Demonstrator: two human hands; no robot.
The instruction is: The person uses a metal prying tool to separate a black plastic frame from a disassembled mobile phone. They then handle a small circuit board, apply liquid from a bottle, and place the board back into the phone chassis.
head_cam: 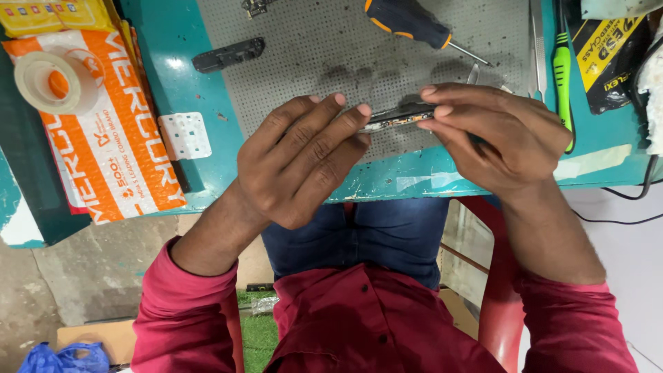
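Head view: over the grey perforated mat point(311, 41) on the teal bench point(173, 76), the left hand point(304, 162) and right hand point(494, 135) pinch opposite ends of a thin dark phone part point(397, 116). A black-orange screwdriver point(407, 19) lies on the mat beyond it.

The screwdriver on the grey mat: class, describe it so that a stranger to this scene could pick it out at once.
Start at the grey perforated mat on the teal table. At its top edge, above the two hands, lies the screwdriver. Its fat black handle with orange trim sets it apart from the slim green tool alongside.
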